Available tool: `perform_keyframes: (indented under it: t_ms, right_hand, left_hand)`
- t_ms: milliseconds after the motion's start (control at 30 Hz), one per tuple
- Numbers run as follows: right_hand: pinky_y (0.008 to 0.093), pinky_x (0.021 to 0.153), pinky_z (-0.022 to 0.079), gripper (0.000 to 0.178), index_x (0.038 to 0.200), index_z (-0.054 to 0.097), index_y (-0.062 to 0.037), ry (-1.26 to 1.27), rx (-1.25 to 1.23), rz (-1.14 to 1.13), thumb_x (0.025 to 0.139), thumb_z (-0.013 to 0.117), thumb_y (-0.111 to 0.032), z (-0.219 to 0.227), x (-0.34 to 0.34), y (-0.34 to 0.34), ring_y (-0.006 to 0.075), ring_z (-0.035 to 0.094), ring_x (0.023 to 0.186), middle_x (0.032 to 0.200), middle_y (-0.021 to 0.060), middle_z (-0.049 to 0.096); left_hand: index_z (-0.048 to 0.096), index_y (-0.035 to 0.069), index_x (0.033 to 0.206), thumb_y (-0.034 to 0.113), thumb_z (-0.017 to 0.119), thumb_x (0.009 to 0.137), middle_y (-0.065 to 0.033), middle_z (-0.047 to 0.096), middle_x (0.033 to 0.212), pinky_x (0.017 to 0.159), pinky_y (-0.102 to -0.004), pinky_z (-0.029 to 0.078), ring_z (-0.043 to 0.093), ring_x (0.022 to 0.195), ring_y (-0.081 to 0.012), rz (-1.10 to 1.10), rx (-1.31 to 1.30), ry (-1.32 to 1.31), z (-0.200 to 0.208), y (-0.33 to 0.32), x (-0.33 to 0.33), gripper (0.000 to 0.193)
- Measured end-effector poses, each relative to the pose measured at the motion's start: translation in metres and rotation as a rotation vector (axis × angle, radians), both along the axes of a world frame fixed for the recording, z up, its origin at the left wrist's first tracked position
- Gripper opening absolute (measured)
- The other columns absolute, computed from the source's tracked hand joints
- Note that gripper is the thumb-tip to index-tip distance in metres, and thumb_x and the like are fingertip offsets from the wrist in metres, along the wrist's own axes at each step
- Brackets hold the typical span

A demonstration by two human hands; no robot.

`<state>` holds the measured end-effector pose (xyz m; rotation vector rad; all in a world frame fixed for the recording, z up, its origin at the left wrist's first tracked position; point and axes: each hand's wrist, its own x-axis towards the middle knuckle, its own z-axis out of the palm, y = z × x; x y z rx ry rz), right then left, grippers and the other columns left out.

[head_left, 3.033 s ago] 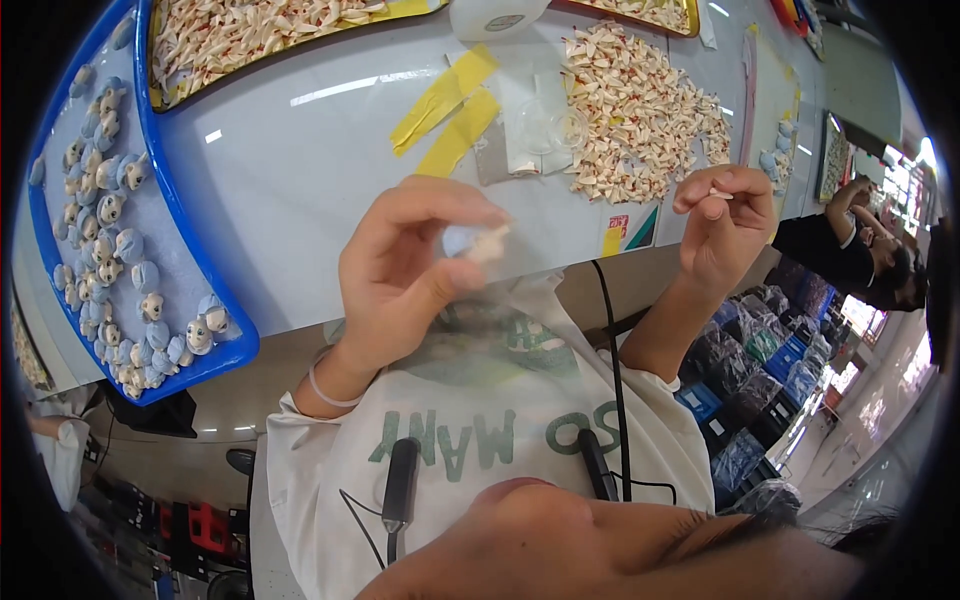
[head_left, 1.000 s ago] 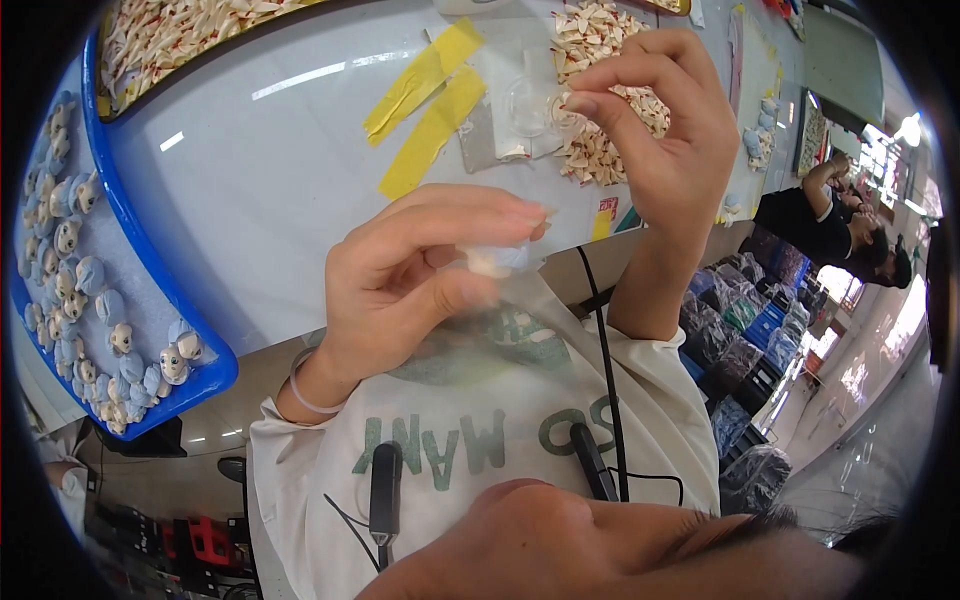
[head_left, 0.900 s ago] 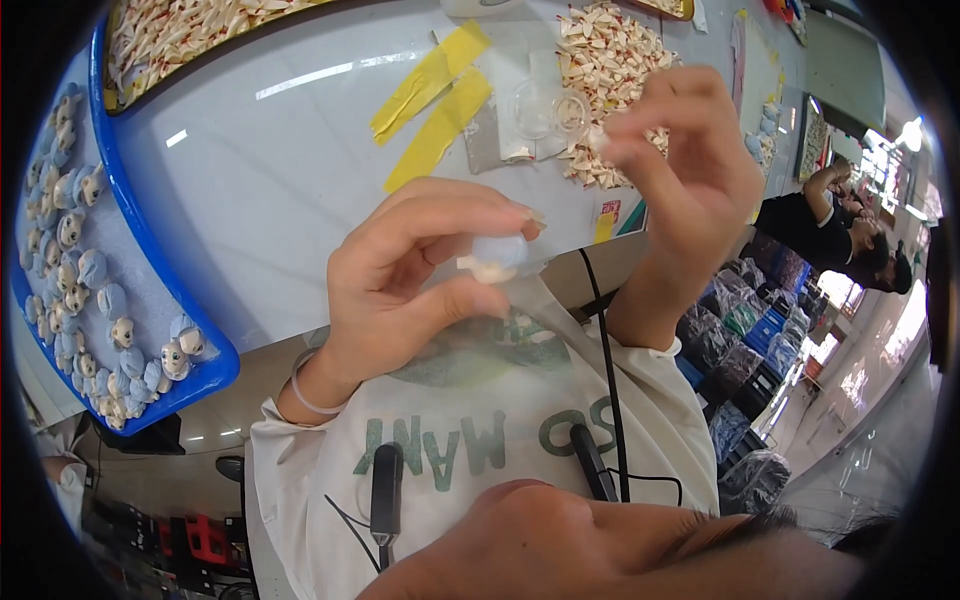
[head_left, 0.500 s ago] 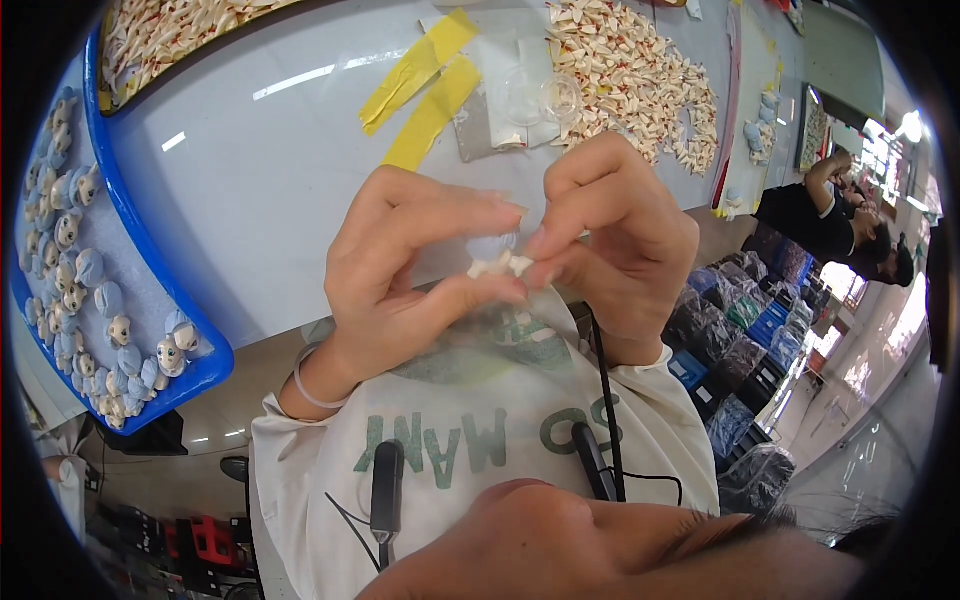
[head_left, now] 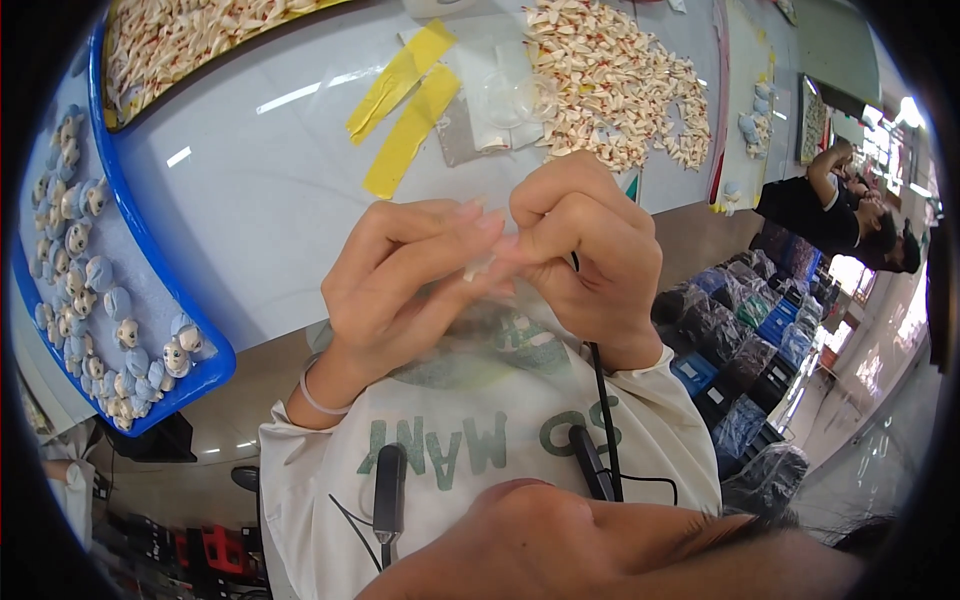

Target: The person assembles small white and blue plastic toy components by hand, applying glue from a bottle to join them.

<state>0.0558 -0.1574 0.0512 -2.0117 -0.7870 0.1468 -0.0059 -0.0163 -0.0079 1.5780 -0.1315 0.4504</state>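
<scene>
My left hand [head_left: 400, 280] pinches a small cream-coloured piece [head_left: 479, 268] between thumb and fingertips, above the near edge of the table. Fingers of my right hand [head_left: 595, 255] are curled, with thumb and forefinger pressed together against the left fingertips at the piece. Whatever lies inside the right pinch is hidden, and the fingertips are slightly blurred. Beyond the hands, a heap of small cream pieces with reddish marks [head_left: 600, 85] covers part of the table [head_left: 240, 200].
Two yellow tape strips [head_left: 412, 130] lie beside a clear round plastic lid [head_left: 508, 100]. At the left, a blue tray [head_left: 215, 362] holds several small blue-and-cream doll heads [head_left: 78, 238]. Another tray of cream pieces [head_left: 180, 50] stands at far left. Wrapped crates [head_left: 735, 340] and people [head_left: 830, 215] are at right.
Both hands have come closer together, their fingertips now meeting. The right hand has shifted left, and the cream piece between them is now mostly covered by fingers.
</scene>
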Motion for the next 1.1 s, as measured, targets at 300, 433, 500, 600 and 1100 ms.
perform_keyframes:
  t_ms: [300, 433, 500, 600, 1100]
  right_hand:
    - [0.0265, 0.061, 0.043, 0.014, 0.078, 0.062, -0.0049, -0.117, -0.166, -0.388, 0.064, 0.065, -0.001, -0.007, 0.056, -0.062, 0.0163, 0.055, 0.071, 0.076, 0.0057, 0.058]
    - [0.0286, 0.061, 0.044, 0.013, 0.08, 0.063, -0.0042, -0.164, -0.302, -0.285, 0.067, 0.063, -0.002, -0.015, 0.061, -0.053, 0.0184, 0.055, 0.071, 0.076, 0.0059, 0.058]
    - [0.0294, 0.061, 0.044, 0.013, 0.08, 0.063, -0.0044, -0.179, -0.29, -0.305, 0.067, 0.063, -0.002, -0.018, 0.067, -0.053, 0.0191, 0.054, 0.071, 0.076, 0.0064, 0.058]
    - [0.0296, 0.06, 0.044, 0.012, 0.079, 0.063, -0.0045, -0.26, -0.328, -0.293, 0.068, 0.062, -0.003, -0.022, 0.075, -0.054, 0.0203, 0.055, 0.071, 0.078, 0.0072, 0.058]
    - [0.0259, 0.064, 0.045, 0.008, 0.078, 0.059, -0.0023, -0.313, -0.264, -0.275, 0.071, 0.06, 0.001, -0.015, 0.074, -0.06, 0.0174, 0.057, 0.071, 0.082, 0.0048, 0.06]
  left_hand:
    - [0.058, 0.0, 0.097, -0.002, 0.073, 0.061, -0.0131, 0.053, 0.098, 0.075, -0.0301, 0.047, 0.056, 0.089, -0.0227, -0.038, -0.171, 0.087, -0.003, 0.001, 0.006, 0.039]
    - [0.057, 0.0, 0.097, -0.003, 0.071, 0.064, -0.0145, 0.05, 0.101, 0.076, -0.0311, 0.047, 0.056, 0.091, -0.0248, -0.077, -0.337, 0.111, 0.003, 0.0, 0.004, 0.037]
    - [0.056, 0.0, 0.096, -0.003, 0.071, 0.064, -0.0147, 0.051, 0.1, 0.077, -0.0314, 0.047, 0.056, 0.091, -0.0253, -0.082, -0.388, 0.12, 0.002, 0.001, 0.004, 0.036]
    - [0.056, -0.001, 0.095, -0.004, 0.07, 0.064, -0.0154, 0.052, 0.1, 0.078, -0.0326, 0.048, 0.056, 0.092, -0.0251, -0.101, -0.299, 0.1, -0.001, 0.005, 0.005, 0.034]
    - [0.055, -0.003, 0.099, -0.005, 0.065, 0.07, -0.0159, 0.052, 0.101, 0.082, -0.0348, 0.045, 0.054, 0.095, -0.0259, -0.123, -0.3, 0.119, 0.001, 0.007, 0.006, 0.031]
